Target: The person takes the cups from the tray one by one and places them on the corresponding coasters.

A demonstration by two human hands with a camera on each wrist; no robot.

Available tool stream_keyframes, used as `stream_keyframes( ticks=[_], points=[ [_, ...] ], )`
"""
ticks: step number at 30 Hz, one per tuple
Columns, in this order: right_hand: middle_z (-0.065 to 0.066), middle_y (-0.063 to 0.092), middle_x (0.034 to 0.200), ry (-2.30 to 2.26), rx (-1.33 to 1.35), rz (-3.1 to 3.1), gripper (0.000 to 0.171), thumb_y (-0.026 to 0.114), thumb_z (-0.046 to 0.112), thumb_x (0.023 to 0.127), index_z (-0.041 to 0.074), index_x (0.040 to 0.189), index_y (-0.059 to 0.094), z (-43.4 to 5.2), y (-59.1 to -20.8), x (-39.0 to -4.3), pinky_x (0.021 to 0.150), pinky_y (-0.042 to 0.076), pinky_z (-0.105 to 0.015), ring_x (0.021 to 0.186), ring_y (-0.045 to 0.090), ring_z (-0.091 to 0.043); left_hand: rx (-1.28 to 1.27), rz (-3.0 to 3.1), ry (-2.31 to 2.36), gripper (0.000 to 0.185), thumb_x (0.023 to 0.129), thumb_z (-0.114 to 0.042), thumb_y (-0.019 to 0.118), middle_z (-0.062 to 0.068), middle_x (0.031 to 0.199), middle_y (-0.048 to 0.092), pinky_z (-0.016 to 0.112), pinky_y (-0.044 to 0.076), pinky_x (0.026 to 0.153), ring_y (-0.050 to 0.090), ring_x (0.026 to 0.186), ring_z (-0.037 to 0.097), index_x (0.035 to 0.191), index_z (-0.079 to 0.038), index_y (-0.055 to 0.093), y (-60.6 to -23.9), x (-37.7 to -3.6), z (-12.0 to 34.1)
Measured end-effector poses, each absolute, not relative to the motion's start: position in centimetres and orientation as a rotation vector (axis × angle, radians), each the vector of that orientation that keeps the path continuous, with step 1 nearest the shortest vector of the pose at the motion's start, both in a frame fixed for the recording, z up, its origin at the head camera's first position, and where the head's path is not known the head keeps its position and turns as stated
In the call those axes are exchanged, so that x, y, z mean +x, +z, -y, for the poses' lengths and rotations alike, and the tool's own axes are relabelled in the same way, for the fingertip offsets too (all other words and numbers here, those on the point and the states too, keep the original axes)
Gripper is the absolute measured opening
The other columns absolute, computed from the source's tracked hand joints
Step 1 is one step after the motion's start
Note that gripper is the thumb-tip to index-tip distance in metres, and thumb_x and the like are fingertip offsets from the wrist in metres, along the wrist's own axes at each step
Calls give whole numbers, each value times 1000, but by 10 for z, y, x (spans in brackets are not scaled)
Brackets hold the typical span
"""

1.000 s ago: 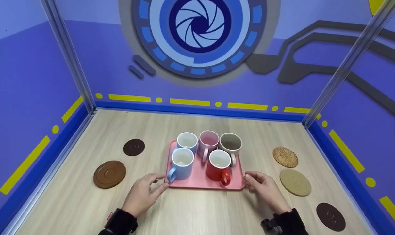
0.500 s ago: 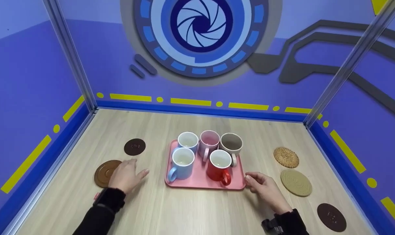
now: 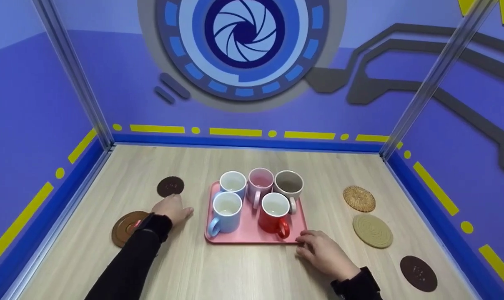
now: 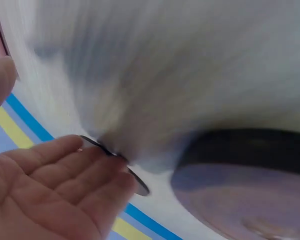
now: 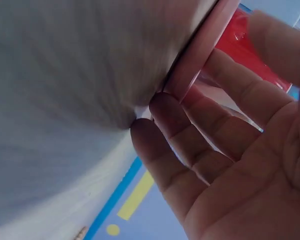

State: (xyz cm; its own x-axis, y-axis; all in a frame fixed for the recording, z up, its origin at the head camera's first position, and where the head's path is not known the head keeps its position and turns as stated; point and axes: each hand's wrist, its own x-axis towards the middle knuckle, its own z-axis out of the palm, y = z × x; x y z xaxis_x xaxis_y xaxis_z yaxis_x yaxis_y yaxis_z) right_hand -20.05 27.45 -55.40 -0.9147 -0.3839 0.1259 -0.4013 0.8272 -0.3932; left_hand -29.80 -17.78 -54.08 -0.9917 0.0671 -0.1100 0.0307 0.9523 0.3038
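Hands occupy the lower half of the head view. Left hand [image 3: 173, 208] lies on the worktop [image 3: 252, 266] left of centre, fingers straight and relaxed, holding nothing, between a small dark coaster [image 3: 170, 186] above it and a larger brown coaster [image 3: 126, 228] at lower left. Right hand [image 3: 322, 254] sits at lower centre-right, fingers loosely bent, fingertips touching the near right corner of the pink tray [image 3: 252, 233]; its grip encloses nothing. Tray at frame centre carries five mugs, the red mug [image 3: 272, 214] nearest that hand. Three more coasters lie along the right side.
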Motion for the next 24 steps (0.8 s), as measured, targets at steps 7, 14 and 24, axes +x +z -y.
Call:
stream_keyframes(
  ticks=[7,14,24],
  points=[
    [-18,68,123,647,640,2963,28,74,25,87,8,109,72,-273,-553,-203,102,49,-53,116,63,-36,184,-2972,496,47,95,-28,59,30,123,63,54,49,102,61,116,45,120,12,58,-541,-333,155],
    [-20,68,123,630,730,2949,26,72,18,88,5,111,71,-270,-554,-200,101,49,-54,115,63,-37,237,-2981,499,31,97,-14,51,31,121,63,56,50,99,61,114,47,115,9,60,-536,-348,134],
    [-19,71,118,592,732,2886,22,72,8,86,2,107,72,-273,-551,-199,96,53,-50,108,67,-34,95,-2905,622,45,106,-27,31,28,133,59,58,46,104,57,122,46,132,-1,56,-519,-352,117]
  ],
)
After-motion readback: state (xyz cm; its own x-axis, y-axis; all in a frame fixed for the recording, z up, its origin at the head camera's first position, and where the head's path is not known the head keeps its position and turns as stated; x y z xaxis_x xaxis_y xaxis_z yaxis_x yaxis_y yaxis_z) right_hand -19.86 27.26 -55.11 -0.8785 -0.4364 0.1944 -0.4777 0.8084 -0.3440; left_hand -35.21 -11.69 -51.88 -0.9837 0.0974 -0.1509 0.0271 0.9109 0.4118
